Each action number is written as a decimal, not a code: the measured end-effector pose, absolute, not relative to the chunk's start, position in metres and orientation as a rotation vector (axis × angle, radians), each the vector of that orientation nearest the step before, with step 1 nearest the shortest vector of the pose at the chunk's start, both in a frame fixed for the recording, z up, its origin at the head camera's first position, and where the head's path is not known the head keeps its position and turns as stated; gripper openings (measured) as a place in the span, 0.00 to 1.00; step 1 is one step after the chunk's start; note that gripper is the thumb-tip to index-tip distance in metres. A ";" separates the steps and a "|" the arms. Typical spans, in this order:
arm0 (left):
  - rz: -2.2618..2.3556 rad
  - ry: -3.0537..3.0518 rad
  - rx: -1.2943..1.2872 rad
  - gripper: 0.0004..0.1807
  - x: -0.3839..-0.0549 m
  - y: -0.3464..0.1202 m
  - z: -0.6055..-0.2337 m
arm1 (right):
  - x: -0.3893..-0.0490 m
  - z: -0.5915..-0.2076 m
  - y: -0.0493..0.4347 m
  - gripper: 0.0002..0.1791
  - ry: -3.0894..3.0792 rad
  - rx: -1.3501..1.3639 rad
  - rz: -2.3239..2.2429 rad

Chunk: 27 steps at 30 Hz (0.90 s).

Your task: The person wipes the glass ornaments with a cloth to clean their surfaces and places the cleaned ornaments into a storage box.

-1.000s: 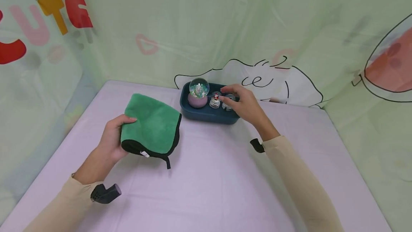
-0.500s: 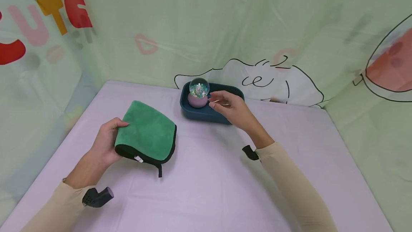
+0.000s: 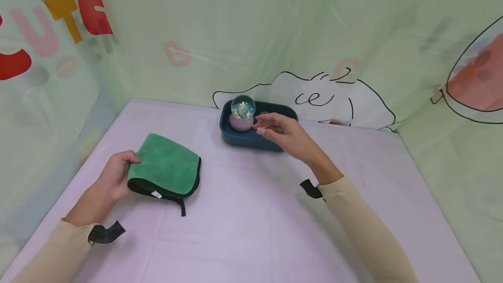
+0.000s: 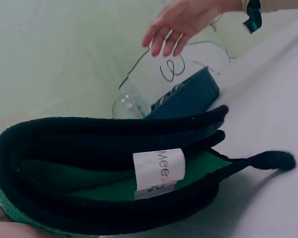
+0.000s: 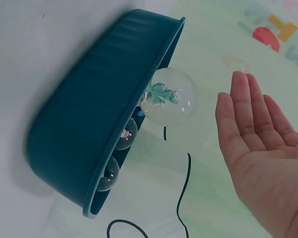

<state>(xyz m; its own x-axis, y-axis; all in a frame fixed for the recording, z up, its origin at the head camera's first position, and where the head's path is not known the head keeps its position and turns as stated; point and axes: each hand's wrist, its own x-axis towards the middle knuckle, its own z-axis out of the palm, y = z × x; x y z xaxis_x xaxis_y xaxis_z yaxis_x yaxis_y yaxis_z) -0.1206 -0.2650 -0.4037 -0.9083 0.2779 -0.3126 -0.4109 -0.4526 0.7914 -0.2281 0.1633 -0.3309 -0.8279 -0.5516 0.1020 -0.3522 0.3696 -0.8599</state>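
My left hand point(image 3: 111, 179) grips a folded green towel point(image 3: 165, 165) with black edging, holding it above the left part of the table. A white label point(image 4: 160, 173) and a black hanging loop point(image 4: 270, 161) show on the towel in the left wrist view. My right hand point(image 3: 288, 136) hovers over the dark blue tray point(image 3: 251, 142), fingers loosely extended and holding nothing. A large snow globe point(image 3: 242, 109) with a pink base stands in the tray's left end. Two small globes, one point(image 5: 126, 135) beside it and another point(image 5: 108, 174) beyond, are mostly hidden behind my right hand in the head view.
A pale lilac cloth covers the table point(image 3: 235, 226). The tray stands near its back edge, close to the printed green curtain point(image 3: 251, 34) behind. Curtains also hang at both sides. A black wrist camera point(image 3: 105, 233) sticks out from the left sleeve.
My left hand has drawn the towel left and slightly down. My right hand first shifted left over the tray, covering the small globes, then stayed nearly in place.
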 end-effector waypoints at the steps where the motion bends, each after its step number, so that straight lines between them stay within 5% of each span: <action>1: 2.355 1.354 -0.190 0.21 -0.122 -0.267 -0.406 | -0.227 -0.331 0.164 0.23 2.420 -0.813 -1.440; 13: 1.812 1.897 -0.212 0.45 -0.124 -0.290 -0.420 | -0.214 -0.321 0.184 0.20 2.374 -0.880 -1.389; 27: 1.494 2.286 -0.170 0.45 -0.116 -0.298 -0.422 | -0.212 -0.327 0.201 0.22 2.307 -0.899 -1.417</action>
